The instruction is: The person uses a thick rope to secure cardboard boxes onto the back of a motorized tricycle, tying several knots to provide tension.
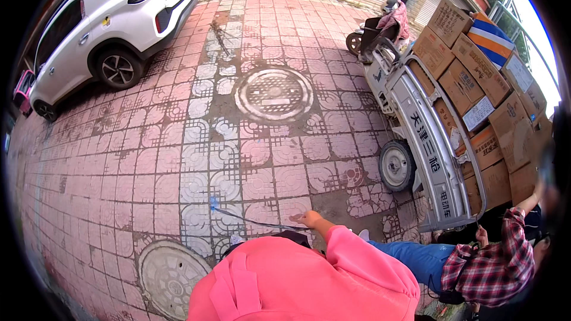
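My right hand (309, 220) reaches out from the pink sleeve, low over the paving. Its fingers are around one end of a long, thin dark strap (256, 222). The strap stretches leftward in a slight curve and ends in a small blue piece (214, 204) above the pale paving strip. I cannot make out exactly what kind of strap it is. My left hand does not show; my pink top (309, 279) covers the lower middle of the view.
A three-wheeled cargo cart (419, 137) loaded with cardboard boxes (458, 83) stands at right. Beside it a person in a plaid shirt (491, 270) has a raised arm near the boxes. A white car (119, 30) is parked far left. Manhole covers (275, 94) interrupt the paving.
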Action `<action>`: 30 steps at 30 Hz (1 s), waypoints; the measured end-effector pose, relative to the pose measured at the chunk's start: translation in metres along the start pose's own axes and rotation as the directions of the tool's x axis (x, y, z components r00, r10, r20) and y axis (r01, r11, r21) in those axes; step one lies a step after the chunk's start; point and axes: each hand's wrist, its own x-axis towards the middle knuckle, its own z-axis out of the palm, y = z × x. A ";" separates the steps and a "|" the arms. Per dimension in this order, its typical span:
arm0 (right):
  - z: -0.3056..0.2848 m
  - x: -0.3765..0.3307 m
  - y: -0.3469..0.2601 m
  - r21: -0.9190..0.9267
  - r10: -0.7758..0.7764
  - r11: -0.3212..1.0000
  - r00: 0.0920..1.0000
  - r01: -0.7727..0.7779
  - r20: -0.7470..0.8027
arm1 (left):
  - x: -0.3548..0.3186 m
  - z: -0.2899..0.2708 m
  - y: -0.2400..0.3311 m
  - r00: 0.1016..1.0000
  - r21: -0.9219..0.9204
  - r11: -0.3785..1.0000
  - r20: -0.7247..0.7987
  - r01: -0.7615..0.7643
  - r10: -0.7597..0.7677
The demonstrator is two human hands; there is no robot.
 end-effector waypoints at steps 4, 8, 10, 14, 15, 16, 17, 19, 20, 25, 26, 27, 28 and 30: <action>-0.047 -0.027 -0.022 0.084 0.081 0.994 0.988 -0.071 -0.130 | 0.091 0.004 0.197 0.963 0.182 0.947 0.098 -0.264 0.250; -0.063 0.025 0.009 0.390 0.319 0.903 0.891 -0.182 -0.324 | 0.128 0.097 0.399 0.849 0.200 0.829 0.209 -0.522 0.485; -0.090 0.053 0.017 0.418 0.337 0.898 0.829 -0.140 -0.447 | 0.103 0.164 0.482 0.798 0.122 0.797 0.227 -0.592 0.558; -0.191 0.129 0.048 0.598 0.429 0.796 0.613 0.090 -0.664 | 0.111 0.255 0.583 0.711 0.016 0.744 0.308 -0.668 0.632; -0.215 0.147 0.054 0.650 0.463 0.748 0.599 0.132 -0.654 | 0.127 0.263 0.600 0.701 0.038 0.725 0.292 -0.688 0.650; -0.255 0.168 0.052 0.683 0.478 0.706 0.587 0.187 -0.654 | 0.154 0.258 0.612 0.715 0.057 0.731 0.273 -0.680 0.644; -0.286 0.182 0.055 0.720 0.508 0.653 0.571 0.233 -0.645 | 0.175 0.258 0.619 0.762 0.064 0.770 0.214 -0.635 0.611; -0.345 0.207 0.038 0.660 0.457 0.688 0.526 0.303 -0.718 | 0.220 0.230 0.612 0.868 -0.011 0.868 0.005 -0.497 0.497; -0.373 0.214 0.037 0.643 0.449 0.677 0.491 0.358 -0.746 | 0.231 0.234 0.602 0.907 -0.067 0.909 -0.125 -0.412 0.403; -0.499 0.235 0.045 0.665 0.447 0.588 0.501 0.460 -0.741 | 0.260 0.262 0.586 0.929 0.026 0.999 -0.369 -0.033 0.040; -0.521 0.236 0.049 0.669 0.471 0.592 0.481 0.449 -0.740 | 0.264 0.288 0.595 0.927 0.049 0.999 -0.373 0.002 0.017; -0.543 0.236 0.056 0.661 0.480 0.589 0.456 0.465 -0.749 | 0.269 0.316 0.606 0.928 0.074 0.997 -0.373 0.024 0.005; -0.565 0.238 0.060 0.657 0.491 0.580 0.437 0.482 -0.754 | 0.274 0.341 0.621 0.927 0.099 0.994 -0.374 0.039 0.001; -0.612 0.236 0.068 0.653 0.515 0.554 0.404 0.516 -0.756 | 0.288 0.398 0.659 0.931 0.149 0.988 -0.363 0.034 0.023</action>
